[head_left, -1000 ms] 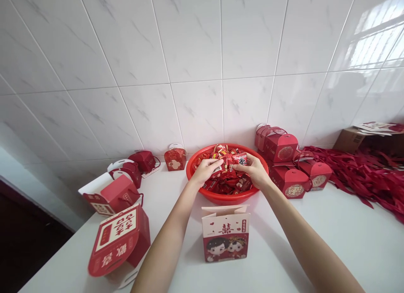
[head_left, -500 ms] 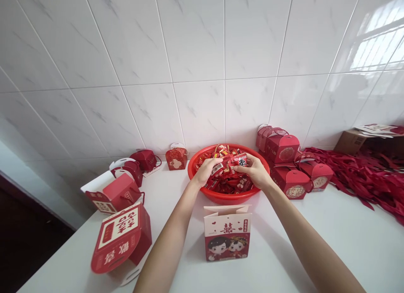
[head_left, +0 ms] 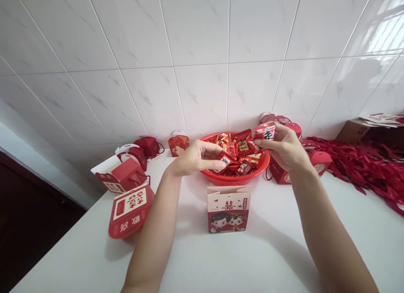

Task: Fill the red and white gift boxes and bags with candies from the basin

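Note:
My left hand (head_left: 197, 157) is closed on a small red packet (head_left: 223, 162) with a pale label, over the left front of the red basket (head_left: 217, 179). Above the basket's right side, my right hand (head_left: 282, 146) pinches a red and white packet (head_left: 265, 132) with a dark character on it. Many red and gold wrapped sweets (head_left: 244, 146) fill the basket. In front of it, an upright red and white gift box (head_left: 229, 211) with two cartoon figures stands with its top open.
Red gift boxes (head_left: 123, 175) stand on the left of the white table (head_left: 202, 263), and a small one (head_left: 178, 144) by the tiled wall. More boxes (head_left: 279, 171) are right of the basket. Red ribbon (head_left: 344, 158) and a cardboard box (head_left: 350, 131) lie at the far right.
Both hands have risen from the sweets and moved apart, each with a packet. The view has shifted, so the table items appear higher in the picture.

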A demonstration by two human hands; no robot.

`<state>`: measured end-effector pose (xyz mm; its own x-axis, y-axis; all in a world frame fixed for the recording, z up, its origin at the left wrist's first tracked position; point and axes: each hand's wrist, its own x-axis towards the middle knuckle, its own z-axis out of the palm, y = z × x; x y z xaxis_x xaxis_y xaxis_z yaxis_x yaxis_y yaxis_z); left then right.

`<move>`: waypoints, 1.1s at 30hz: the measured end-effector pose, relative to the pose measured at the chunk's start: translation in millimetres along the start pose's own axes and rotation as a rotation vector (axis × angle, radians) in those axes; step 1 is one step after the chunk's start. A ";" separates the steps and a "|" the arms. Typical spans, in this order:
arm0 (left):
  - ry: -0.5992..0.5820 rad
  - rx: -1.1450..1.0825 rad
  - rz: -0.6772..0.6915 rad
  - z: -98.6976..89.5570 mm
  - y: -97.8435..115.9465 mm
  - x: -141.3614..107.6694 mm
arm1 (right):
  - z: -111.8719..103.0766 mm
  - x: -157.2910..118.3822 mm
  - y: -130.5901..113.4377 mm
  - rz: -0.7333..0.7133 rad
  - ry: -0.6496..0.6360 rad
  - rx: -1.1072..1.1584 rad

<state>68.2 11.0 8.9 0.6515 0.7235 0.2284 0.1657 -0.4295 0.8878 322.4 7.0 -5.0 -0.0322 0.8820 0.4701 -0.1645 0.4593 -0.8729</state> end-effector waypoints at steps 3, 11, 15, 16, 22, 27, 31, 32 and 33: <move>-0.153 0.113 0.084 10.4 20.2 -14.9 | 2.0 -9.8 -16.0 -0.051 0.001 -0.009; -0.287 0.305 0.158 34.7 26.2 -17.6 | 12.9 -23.6 -28.9 -0.110 -0.020 0.003; -0.311 0.446 0.096 31.4 22.2 -14.9 | 12.5 -25.1 -28.7 -0.122 -0.017 -0.023; -0.313 0.457 0.088 30.8 21.3 -14.2 | 12.3 -25.3 -28.6 -0.125 -0.018 -0.032; -0.218 0.453 0.080 30.2 18.8 -10.1 | 13.4 -25.8 -30.0 -0.138 -0.036 -0.100; -0.163 0.470 0.074 31.0 15.4 -5.1 | 13.9 -26.7 -32.1 -0.143 -0.049 -0.135; -0.081 0.476 0.126 33.1 10.1 -1.1 | 13.3 -27.5 -32.6 -0.148 -0.038 -0.142; -0.068 0.476 0.133 33.6 8.8 -0.5 | 13.2 -27.6 -32.7 -0.150 -0.038 -0.140; -0.062 0.472 0.131 34.1 7.4 0.0 | 13.1 -27.7 -32.7 -0.151 -0.041 -0.138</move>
<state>94.7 -10.5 1.9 0.7296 0.6197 0.2890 0.3874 -0.7229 0.5721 315.8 -33.8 12.2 -0.0581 0.7983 0.5994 -0.0342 0.5985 -0.8004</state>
